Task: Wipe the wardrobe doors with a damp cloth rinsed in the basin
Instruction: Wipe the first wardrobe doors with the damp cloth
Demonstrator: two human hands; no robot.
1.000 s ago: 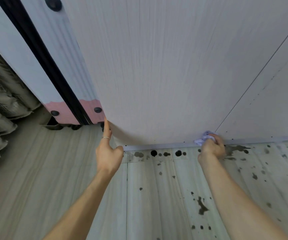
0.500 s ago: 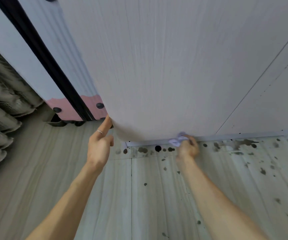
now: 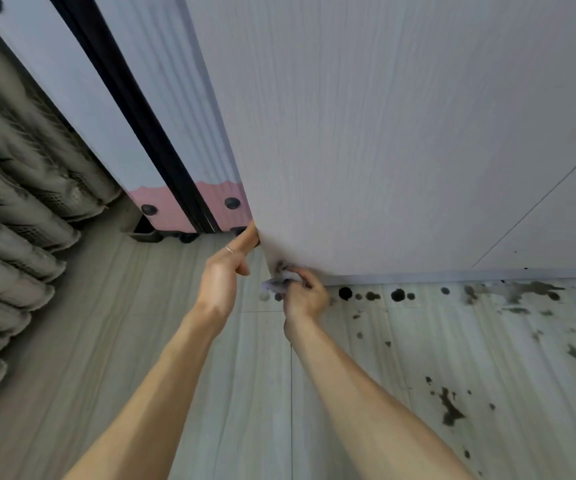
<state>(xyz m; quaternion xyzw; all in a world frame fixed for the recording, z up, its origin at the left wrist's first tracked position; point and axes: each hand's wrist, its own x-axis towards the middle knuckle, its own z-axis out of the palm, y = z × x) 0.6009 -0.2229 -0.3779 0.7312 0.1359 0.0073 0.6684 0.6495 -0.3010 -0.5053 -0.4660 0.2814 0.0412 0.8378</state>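
Note:
The pale wood-grain wardrobe door (image 3: 383,133) fills the upper view and reaches down almost to the floor. My right hand (image 3: 305,297) grips a small lilac cloth (image 3: 274,285) and presses it against the door's bottom left corner. My left hand (image 3: 224,275) is just left of it, its fingers hooked around the door's lower left edge, a ring on one finger. A second door panel (image 3: 563,216) adjoins on the right. The basin is not in view.
The light tiled floor (image 3: 210,393) carries several dark wet spots (image 3: 397,295) along the door's base and to the right. A pale blue and pink panel (image 3: 175,206) with a black strip stands at the left. Grey ribbed padding (image 3: 9,216) lines the far left.
My right hand slid the cloth leftward along the door's bottom edge to the left corner. The left hand kept its hold on the door's edge. The camera turned left.

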